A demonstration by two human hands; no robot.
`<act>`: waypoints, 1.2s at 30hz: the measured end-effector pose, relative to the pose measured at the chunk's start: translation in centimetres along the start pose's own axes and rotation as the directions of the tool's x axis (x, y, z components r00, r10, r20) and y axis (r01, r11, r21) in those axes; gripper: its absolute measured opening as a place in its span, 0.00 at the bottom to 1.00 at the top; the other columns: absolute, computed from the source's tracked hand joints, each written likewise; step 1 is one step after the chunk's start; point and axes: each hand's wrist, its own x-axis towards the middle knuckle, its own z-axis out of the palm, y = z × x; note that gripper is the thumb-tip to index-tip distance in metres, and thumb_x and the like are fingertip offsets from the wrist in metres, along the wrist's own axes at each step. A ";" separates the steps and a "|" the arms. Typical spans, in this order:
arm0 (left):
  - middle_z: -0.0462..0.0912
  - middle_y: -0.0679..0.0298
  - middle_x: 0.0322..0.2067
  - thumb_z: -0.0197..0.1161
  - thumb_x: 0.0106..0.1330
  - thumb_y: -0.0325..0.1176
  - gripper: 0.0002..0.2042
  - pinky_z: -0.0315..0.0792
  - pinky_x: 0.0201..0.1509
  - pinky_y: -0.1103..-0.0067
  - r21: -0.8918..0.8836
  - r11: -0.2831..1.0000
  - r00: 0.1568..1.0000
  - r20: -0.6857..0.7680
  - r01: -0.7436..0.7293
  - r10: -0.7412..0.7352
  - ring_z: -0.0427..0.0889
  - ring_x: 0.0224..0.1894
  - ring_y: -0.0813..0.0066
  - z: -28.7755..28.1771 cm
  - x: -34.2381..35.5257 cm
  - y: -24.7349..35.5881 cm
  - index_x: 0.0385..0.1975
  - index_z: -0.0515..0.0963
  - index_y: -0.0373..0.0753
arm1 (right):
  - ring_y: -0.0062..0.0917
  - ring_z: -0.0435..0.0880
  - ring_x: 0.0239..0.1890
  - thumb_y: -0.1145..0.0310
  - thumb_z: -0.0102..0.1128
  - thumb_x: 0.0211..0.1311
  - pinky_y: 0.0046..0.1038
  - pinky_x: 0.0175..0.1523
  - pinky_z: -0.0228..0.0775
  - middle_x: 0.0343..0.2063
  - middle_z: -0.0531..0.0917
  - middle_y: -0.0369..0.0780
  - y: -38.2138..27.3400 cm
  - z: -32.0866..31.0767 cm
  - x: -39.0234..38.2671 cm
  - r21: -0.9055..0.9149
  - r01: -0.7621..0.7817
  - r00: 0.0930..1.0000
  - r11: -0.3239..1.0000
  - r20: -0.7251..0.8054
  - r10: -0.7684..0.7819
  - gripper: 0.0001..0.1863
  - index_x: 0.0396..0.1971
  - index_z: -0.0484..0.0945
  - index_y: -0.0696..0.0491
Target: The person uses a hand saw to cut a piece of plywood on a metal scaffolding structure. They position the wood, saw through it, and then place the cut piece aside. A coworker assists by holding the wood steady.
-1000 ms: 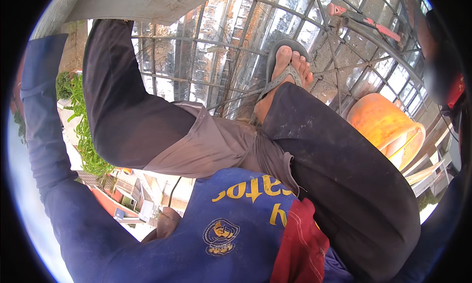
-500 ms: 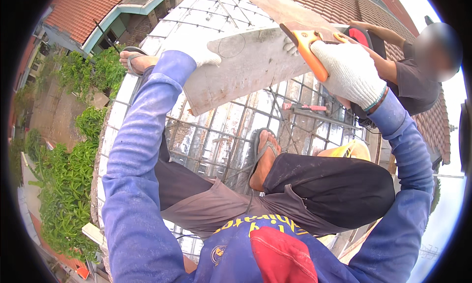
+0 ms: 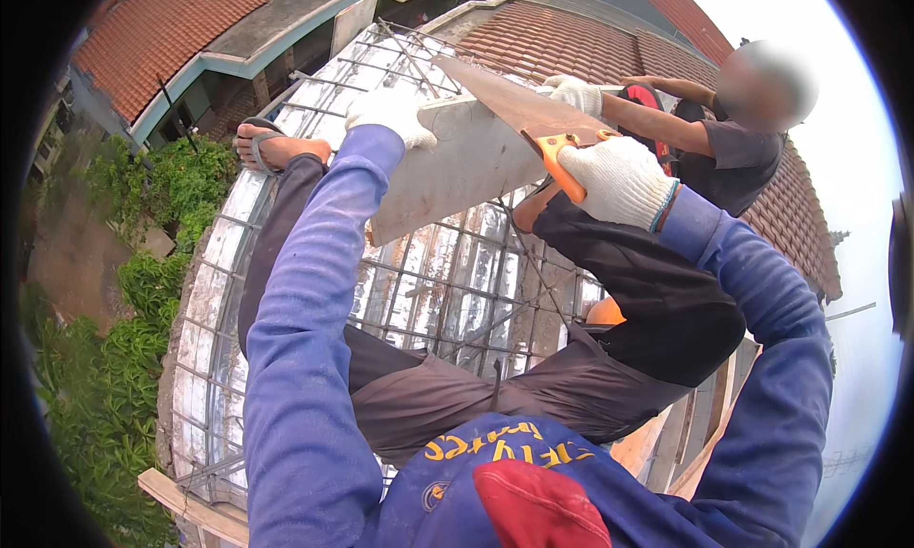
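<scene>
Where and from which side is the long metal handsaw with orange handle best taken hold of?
Likely by the orange handle, from the person's right: it forms the near right end, where the white-gloved right grip wraps it; the tapering metal blade points away leftward.

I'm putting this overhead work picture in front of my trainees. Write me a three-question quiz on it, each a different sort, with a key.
1. Which hand grips the orange-handled saw?

2. True or false: the left hand is bare.

3. The grid of bars below the hands lies over:
A) clay tiles
B) silvery sheeting
C) grass

Key:
1. The right hand.
2. False; it is gloved in white.
3. B.
</scene>
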 end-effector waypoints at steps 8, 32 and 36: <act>0.90 0.57 0.57 0.80 0.52 0.59 0.37 0.81 0.64 0.56 0.003 0.999 0.998 -0.041 0.039 -0.039 0.88 0.61 0.56 0.7 0.6 -0.1 0.61 0.86 0.47 | 0.47 0.91 0.35 0.61 0.70 0.59 0.47 0.40 0.83 0.30 0.87 0.47 -2.4 -0.9 0.8 -0.003 -0.019 1.000 1.000 -0.004 0.019 0.17 0.45 0.82 0.51; 0.92 0.54 0.51 0.76 0.51 0.65 0.36 0.81 0.61 0.63 0.038 0.990 0.989 -0.065 0.137 -0.134 0.91 0.55 0.56 0.3 0.8 1.2 0.57 0.86 0.49 | 0.47 0.91 0.32 0.63 0.71 0.65 0.38 0.40 0.83 0.28 0.89 0.48 2.1 4.2 -3.6 0.800 -0.112 0.825 0.590 -0.256 0.504 0.11 0.43 0.84 0.53; 0.92 0.53 0.51 0.75 0.52 0.64 0.36 0.81 0.61 0.62 0.155 0.980 0.990 -0.085 0.122 -0.110 0.91 0.54 0.55 0.0 1.7 2.5 0.58 0.86 0.48 | 0.40 0.92 0.31 0.70 0.75 0.61 0.32 0.40 0.82 0.29 0.89 0.46 -3.4 7.7 -8.0 0.961 -0.047 0.717 0.271 -0.156 0.680 0.14 0.45 0.85 0.54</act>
